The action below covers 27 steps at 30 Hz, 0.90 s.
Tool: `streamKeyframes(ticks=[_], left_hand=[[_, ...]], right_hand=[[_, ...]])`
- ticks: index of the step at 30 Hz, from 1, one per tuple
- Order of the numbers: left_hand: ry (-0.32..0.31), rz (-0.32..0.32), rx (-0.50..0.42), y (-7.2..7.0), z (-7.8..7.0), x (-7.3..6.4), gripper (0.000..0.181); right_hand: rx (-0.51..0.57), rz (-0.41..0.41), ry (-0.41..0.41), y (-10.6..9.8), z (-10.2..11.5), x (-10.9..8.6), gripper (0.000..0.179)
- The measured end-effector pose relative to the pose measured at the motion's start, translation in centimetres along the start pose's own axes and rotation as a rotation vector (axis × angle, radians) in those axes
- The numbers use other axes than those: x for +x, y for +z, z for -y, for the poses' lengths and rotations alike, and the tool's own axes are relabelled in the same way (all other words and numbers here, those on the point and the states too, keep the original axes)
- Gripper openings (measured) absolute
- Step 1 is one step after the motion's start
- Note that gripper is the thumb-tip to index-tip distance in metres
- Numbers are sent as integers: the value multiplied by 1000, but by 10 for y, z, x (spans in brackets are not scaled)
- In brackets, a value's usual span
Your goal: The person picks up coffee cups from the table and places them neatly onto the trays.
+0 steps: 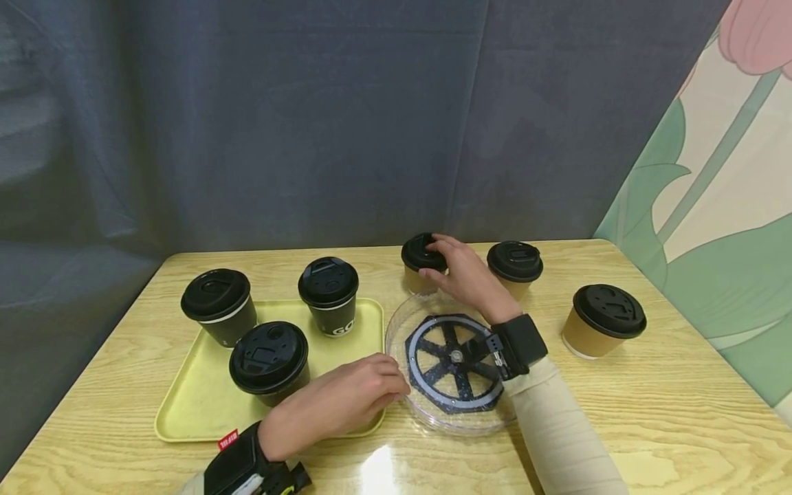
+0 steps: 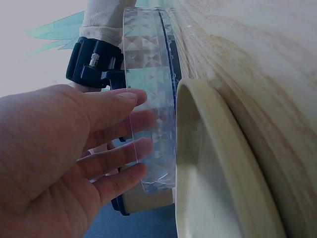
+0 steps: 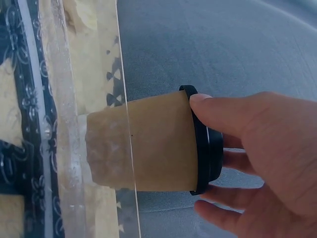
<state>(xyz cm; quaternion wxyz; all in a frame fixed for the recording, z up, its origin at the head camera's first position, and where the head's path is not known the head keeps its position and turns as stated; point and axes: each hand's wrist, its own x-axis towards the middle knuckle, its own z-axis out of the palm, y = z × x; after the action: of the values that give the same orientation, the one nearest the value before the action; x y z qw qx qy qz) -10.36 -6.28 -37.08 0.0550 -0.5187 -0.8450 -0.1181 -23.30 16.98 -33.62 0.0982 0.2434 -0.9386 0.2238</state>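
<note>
My right hand [image 1: 467, 278] reaches over a clear round turntable [image 1: 427, 419] and grips a brown paper cup [image 3: 158, 144] by its black lid [image 3: 200, 144]. In the right wrist view, the thumb lies on the lid's edge and the fingers curl around its far side; part of the cup shows through the clear wall. My left hand [image 1: 353, 392] touches the turntable's left rim with loosely bent fingers, seen close in the left wrist view. A dark wheel-like pattern [image 1: 454, 405] with a pale ring shows in the turntable's floor.
A yellow tray [image 1: 185, 412] at left carries three dark cups with black lids: one back left [image 1: 225, 309], one back right [image 1: 328, 295], one in front [image 1: 270, 361]. Two brown lidded cups stand rightward, one behind my right wrist [image 1: 515, 265], one farther right [image 1: 603, 323]. A grey curtain [image 1: 309, 124] hangs behind.
</note>
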Motion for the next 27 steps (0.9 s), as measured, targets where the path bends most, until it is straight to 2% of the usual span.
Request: streamKeyframes(ticks=[6, 20, 27], left_hand=[[4, 9, -2, 0, 1, 1, 12], [-66, 10, -23, 0, -2, 2, 13], [-58, 2, -9, 1, -2, 2, 13]], right_hand=[[34, 6, 3, 0, 0, 1, 48], [50, -29, -29, 1, 0, 1, 45], [64, -17, -23, 3, -1, 2, 43]])
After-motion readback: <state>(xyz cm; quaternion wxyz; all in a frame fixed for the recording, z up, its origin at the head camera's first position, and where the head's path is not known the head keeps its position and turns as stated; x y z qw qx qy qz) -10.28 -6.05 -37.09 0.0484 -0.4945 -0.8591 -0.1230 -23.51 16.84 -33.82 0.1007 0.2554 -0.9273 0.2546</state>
